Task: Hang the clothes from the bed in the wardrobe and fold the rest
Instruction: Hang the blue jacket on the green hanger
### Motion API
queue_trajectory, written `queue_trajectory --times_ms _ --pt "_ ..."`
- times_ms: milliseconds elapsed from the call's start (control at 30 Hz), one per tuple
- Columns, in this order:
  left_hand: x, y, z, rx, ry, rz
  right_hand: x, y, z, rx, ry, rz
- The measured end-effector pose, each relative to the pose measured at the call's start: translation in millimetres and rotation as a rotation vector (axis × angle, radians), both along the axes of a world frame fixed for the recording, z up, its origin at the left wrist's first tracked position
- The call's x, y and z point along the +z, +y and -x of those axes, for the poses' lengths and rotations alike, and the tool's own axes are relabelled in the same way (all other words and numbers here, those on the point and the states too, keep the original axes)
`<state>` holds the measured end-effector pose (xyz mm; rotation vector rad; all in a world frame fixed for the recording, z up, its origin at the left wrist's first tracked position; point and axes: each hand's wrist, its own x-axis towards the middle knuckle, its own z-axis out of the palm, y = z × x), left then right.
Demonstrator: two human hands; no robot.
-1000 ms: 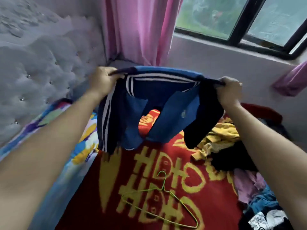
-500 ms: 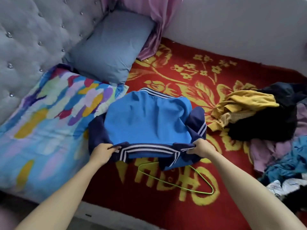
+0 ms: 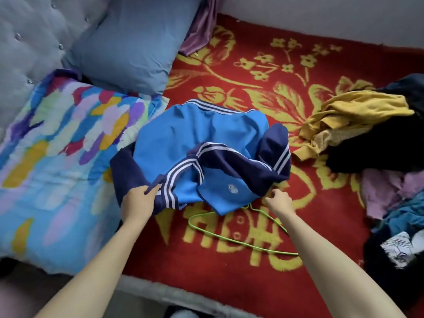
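The blue jacket (image 3: 206,134) lies crumpled at frame centre on the red-and-yellow blanket (image 3: 252,283) of the bed. The left hand (image 3: 137,203), at the jacket's lower left edge, pinches its navy, white-striped band between thumb and fingers. The right hand (image 3: 278,201), just below the lower right edge, has curled fingers (whether they hold fabric cannot be told). Jacket: bright blue body, navy sleeves, white stripes, small pale chest emblem. A green wire hanger (image 3: 229,239) lies partly under its lower edge.

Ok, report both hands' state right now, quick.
Left hand: pinching the striped hem of the blue track jacket.
Right hand: fingers curled at the jacket's edge; grip cannot be told.
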<state>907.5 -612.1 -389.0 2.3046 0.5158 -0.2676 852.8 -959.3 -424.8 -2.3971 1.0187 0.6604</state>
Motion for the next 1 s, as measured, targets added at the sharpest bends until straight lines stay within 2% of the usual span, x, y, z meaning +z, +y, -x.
queue_trajectory --times_ms 100,233,333,400,500,600,667,767,900,1000 --pt "-36.7 -2.4 34.1 0.024 0.063 -0.099 -52.3 -11.3 42.3 0.026 0.135 -0.033" --pt "-68.5 -9.0 65.9 0.012 0.095 -0.187 -105.4 -19.4 63.2 0.177 0.151 -0.039" --pt "-81.2 -10.2 82.9 0.017 0.097 -0.187 -131.8 -13.2 60.4 0.253 0.124 -0.017" --pt "-84.5 -8.5 89.8 0.046 0.106 -0.167 -142.4 -5.4 57.8 0.290 0.125 0.068" --pt "-86.6 -2.7 97.3 0.087 0.114 -0.107 -154.1 1.3 67.3 0.413 0.221 0.163" --pt "-83.1 1.3 98.1 0.094 0.102 -0.079 -161.2 4.5 93.6 0.477 0.350 0.096" --pt "-75.8 0.7 97.4 0.099 0.084 -0.072 -157.7 8.6 119.1 0.446 0.413 -0.001" --pt "-58.3 -4.0 98.7 0.090 0.063 -0.067 -135.2 15.2 151.1 0.275 0.298 -0.200" --pt "-22.6 -12.8 102.3 0.020 0.028 -0.082 -76.9 17.7 162.6 -0.105 0.057 -0.503" --pt "5.4 -16.1 102.7 -0.052 -0.015 -0.089 -22.5 15.8 143.3 -0.054 -0.063 -0.470"
